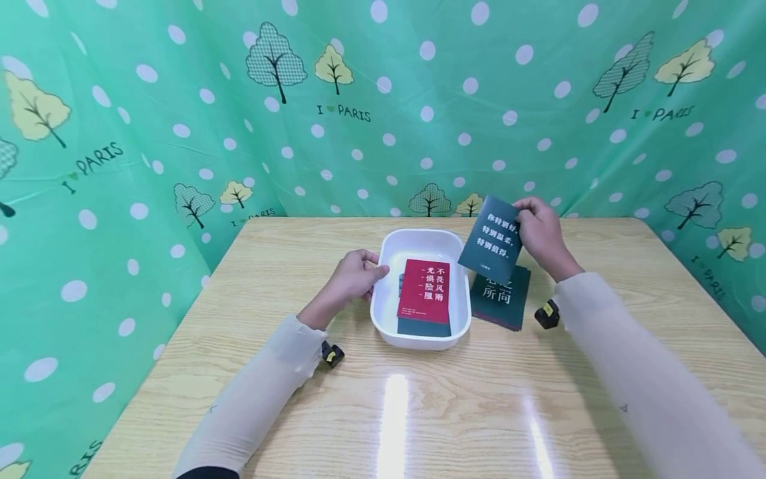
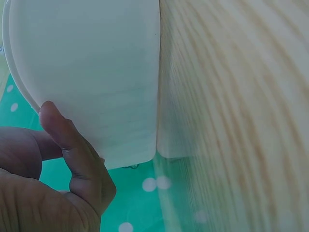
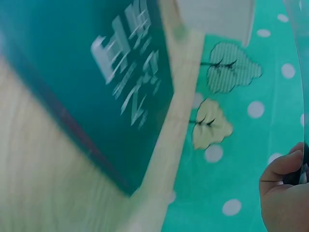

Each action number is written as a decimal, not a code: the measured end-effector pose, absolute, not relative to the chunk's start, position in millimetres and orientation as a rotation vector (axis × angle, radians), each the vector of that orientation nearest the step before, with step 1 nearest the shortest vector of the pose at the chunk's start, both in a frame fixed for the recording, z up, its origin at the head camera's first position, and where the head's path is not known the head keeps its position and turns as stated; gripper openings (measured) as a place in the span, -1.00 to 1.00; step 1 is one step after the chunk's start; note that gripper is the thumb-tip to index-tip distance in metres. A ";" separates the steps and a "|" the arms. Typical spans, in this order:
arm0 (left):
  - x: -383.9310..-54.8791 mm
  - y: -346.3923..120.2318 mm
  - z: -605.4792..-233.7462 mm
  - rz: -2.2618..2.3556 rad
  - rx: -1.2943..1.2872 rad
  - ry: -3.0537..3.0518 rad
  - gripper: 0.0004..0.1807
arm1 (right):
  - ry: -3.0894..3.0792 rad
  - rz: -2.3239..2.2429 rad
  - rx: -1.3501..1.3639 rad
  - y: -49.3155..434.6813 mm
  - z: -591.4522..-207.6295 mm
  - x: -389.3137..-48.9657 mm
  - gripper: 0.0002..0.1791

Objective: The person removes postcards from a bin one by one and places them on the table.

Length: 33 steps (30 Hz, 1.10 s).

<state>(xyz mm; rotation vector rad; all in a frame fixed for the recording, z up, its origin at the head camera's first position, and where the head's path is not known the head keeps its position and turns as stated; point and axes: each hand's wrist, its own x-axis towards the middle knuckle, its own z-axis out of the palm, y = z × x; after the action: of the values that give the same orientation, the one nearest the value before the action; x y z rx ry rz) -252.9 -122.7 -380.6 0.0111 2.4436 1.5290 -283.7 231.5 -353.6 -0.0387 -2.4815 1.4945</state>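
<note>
Dark green card (image 1: 487,243): up off the table (image 1: 323,426), face tilted toward near side, between white tray (image 1: 421,342) and card stack (image 1: 501,307). Lower part overlaps stack and tray's right rim in head view; contact there, cannot tell.

Handling, judged: light, thin, fairly stiff, since it hangs flat from one edge with no visible sag. Face looks smooth, maybe a bit slick; not fragile, but corners could crease. Best hold: thumb and fingers on a side edge, clear of corners. Tray looks like light, rigid plastic, could slide if knocked; rim is the place to hold.

Right hand (image 1: 540,234): grip narrow, pinching the card at its right edge, toward the far corner. Arm reaches in from near right, angled far and left, hand raised above table. Right wrist view is blurred; only part of the hand shows.

Left hand (image 1: 349,278): grip holding tray's left rim, thumb at the rim, fingers at the outer wall. Arm from near left, hand low.

In tray: red card (image 1: 423,291) on top of another dark card (image 1: 422,327), both lying flat. Stack sits right of tray.
</note>
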 end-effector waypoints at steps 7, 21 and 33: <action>-253.6 -122.8 -381.3 1.522 0.003 2.452 -0.68 | -2.613 1.397 -0.055 253.3 -365.4 -283.1 -0.54; -253.2 -122.1 -379.5 1.533 0.020 2.437 -0.68 | -3.073 1.319 0.077 263.2 -382.2 -281.0 -0.53; -253.6 -122.5 -381.3 1.545 0.030 2.427 -0.68 | -3.221 0.877 0.379 257.5 -384.9 -275.6 -0.63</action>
<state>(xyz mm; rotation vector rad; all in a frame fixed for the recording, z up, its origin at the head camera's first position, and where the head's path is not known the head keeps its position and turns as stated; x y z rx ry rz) -253.6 -122.5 -381.3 0.0298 2.4268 1.5447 -275.6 257.5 -384.9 0.3792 -3.2207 0.8768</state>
